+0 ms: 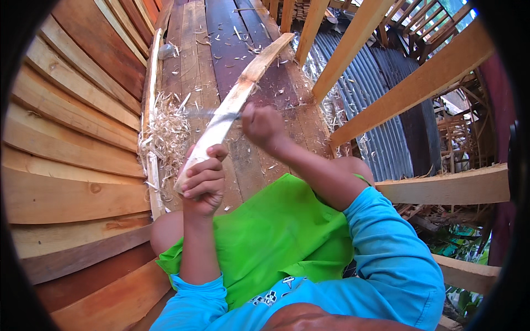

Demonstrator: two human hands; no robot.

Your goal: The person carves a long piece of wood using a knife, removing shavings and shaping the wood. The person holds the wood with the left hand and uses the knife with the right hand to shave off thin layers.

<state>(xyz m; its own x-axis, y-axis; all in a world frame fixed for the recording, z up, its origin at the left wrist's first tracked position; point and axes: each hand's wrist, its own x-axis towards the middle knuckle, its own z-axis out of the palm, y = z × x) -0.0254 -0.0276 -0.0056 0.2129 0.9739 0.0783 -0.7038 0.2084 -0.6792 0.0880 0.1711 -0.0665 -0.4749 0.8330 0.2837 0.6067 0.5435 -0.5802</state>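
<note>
A long, slightly curved piece of pale wood (223,118) slants away from me, its far part darker and rougher than the freshly bared near part. Round its near end the fingers of my left hand (204,179) are wrapped. My right hand (264,126) is a closed fist just right of the wood's middle. From that fist a thin knife blade (212,113), smeared by motion, reaches leftward across the wood; the knife's handle is hidden in my fingers.
Curly wood shavings (168,124) heap against a pale strip along the left plank wall (72,116). More are scattered over the plank floor (190,55). Upright and slanting wooden rails (345,47) line the right side, with corrugated metal sheets (370,94) beyond them.
</note>
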